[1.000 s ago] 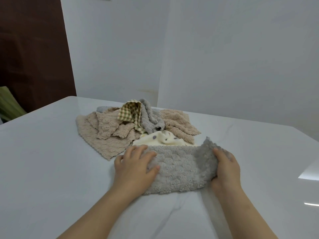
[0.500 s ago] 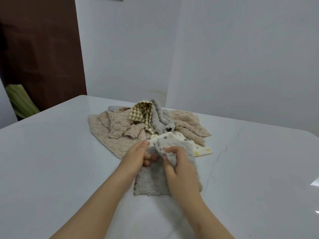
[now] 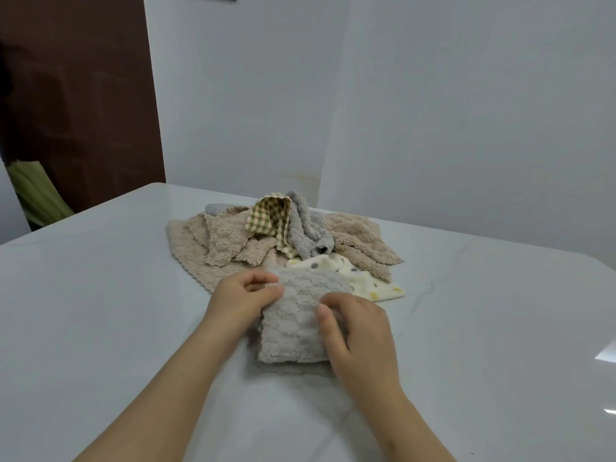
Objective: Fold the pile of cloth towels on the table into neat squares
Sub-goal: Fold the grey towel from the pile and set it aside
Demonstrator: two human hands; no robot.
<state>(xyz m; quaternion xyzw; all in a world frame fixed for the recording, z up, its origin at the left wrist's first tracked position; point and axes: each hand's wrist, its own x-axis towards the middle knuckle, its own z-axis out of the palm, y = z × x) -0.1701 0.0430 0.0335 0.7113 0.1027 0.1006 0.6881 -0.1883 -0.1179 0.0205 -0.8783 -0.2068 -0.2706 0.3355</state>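
A grey fluffy towel [image 3: 293, 325] lies folded into a narrow rectangle on the white table [image 3: 100, 295] in front of me. My left hand [image 3: 245, 296] pinches its upper left corner between thumb and fingers. My right hand [image 3: 353, 328] lies on its right side with fingers curled over the edge. Behind it sits the pile of towels [image 3: 233, 241]: beige fluffy ones, a green checked cloth [image 3: 270, 216], a rolled grey towel [image 3: 305, 231] and a cream dotted cloth [image 3: 350, 275].
The table's far edge meets a white wall. A dark brown door [image 3: 76, 95] and something green [image 3: 33, 191] stand beyond the left edge. Bare tabletop spreads to the left, right and front of the towels.
The grey towel was stretched wide between both hands. My right hand carried its right end over to the left, and the towel is now half as wide, with both hands on it.
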